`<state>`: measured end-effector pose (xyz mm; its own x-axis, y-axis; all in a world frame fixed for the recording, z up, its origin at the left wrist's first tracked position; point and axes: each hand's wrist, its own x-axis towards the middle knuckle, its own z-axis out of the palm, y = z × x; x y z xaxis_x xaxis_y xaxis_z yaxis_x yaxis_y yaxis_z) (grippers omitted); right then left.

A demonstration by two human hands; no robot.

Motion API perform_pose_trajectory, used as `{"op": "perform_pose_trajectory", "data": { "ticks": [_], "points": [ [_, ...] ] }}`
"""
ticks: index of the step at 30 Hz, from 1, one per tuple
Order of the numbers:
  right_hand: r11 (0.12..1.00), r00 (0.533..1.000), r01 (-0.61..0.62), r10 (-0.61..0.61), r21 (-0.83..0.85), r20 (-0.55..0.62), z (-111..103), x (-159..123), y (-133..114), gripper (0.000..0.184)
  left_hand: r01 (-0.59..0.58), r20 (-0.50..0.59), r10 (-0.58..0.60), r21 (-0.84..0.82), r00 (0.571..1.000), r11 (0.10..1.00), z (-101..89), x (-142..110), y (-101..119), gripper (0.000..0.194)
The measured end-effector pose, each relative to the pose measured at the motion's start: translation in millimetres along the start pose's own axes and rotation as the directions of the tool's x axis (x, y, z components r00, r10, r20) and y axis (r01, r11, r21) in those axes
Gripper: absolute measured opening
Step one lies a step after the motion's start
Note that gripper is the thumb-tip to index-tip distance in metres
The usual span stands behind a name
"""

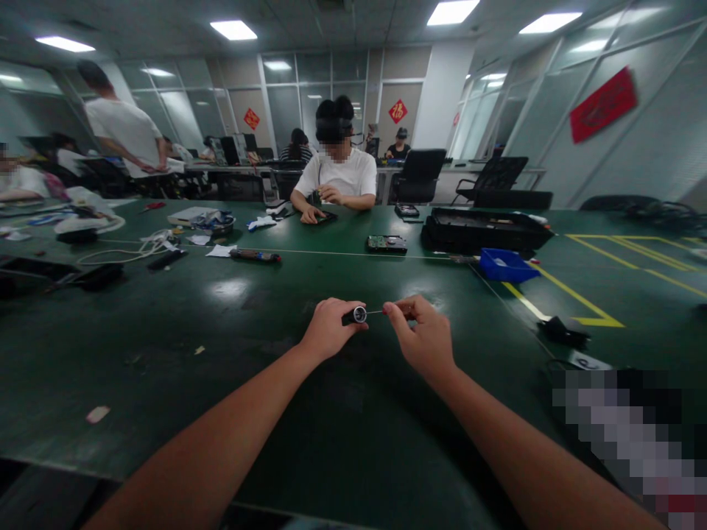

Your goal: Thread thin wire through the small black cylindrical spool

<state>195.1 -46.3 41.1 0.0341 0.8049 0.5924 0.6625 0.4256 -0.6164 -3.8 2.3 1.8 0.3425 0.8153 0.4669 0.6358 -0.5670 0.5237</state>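
Note:
Above the near part of the green table, my left hand [330, 329] is closed around a small dark cylinder [356, 315] with a silver-rimmed round end. That end faces toward me and a little to the right; what kind of part it is I cannot tell. My right hand [425, 333] pinches a thin metal rod [375, 312] with a red end, held level. The rod's tip points left at the cylinder. Whether the two touch is too small to tell.
Across the green table [248, 412] a person [339, 177] works on a small part. Between us lie a circuit board [387, 243], an electric screwdriver [255, 255], a blue bin [505, 265] and a long black housing [486, 230]. A black piece [564, 331] sits at right.

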Motion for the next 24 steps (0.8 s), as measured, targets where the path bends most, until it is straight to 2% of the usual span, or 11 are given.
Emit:
{"op": "perform_pose_trajectory", "data": {
  "ticks": [2, 5, 8, 10, 14, 17, 19, 21, 24],
  "points": [
    [0.997, 0.997, 0.061, -0.063, 0.052, 0.042, 1, -2, 0, 0.014, -0.006, 0.001, 0.006, 0.006, 1.0, 1.0, 1.3, 0, -1, 0.038],
    [0.992, 0.989, 0.1, -0.107, 0.074, 0.097, 1, -4, -2, 0.013, -0.012, 0.013, 0.012, 0.023, 1.0, 1.0, 2.7, 0, -1, 0.038],
    [0.993, 0.996, 0.042, -0.051, 0.108, 0.079, 2, -5, -3, 0.02, -0.008, 0.023, 0.007, 0.028, 1.0, 1.0, 2.7, 0, 0, 0.038],
    [0.972, 0.998, -0.054, 0.046, 0.229, 0.04, 5, -4, -1, 0.019, 0.012, 0.007, -0.012, 0.024, 1.0, 1.0, 1.9, 0, 1, 0.038],
    [0.79, 0.961, -0.251, 0.275, 0.559, 0.042, 15, 2, 14, 0.025, 0.009, -0.017, -0.009, 0.005, 1.0, 1.0, -1.4, 1, 1, 0.041],
    [0.554, 0.886, -0.384, 0.447, 0.738, 0.125, 20, 9, 28, 0.027, -0.057, 0.006, 0.057, 0.016, 0.998, 0.998, -3.4, 2, 0, 0.04],
    [0.458, 0.836, -0.46, 0.513, 0.761, 0.196, 22, 12, 35, 0.027, -0.043, 0.008, 0.043, 0.044, 0.999, 0.998, -3.7, 2, 0, 0.04],
    [0.492, 0.831, -0.454, 0.534, 0.742, 0.155, 22, 13, 38, 0.025, -0.001, 0.015, 0.0, 0.06, 1.0, 0.998, -3.5, 2, -1, 0.04],
    [0.602, 0.87, -0.396, 0.488, 0.694, 0.073, 22, 10, 37, 0.024, 0.017, 0.036, -0.02, 0.064, 0.999, 0.998, -3.3, 2, 0, 0.041]
  ]
}}
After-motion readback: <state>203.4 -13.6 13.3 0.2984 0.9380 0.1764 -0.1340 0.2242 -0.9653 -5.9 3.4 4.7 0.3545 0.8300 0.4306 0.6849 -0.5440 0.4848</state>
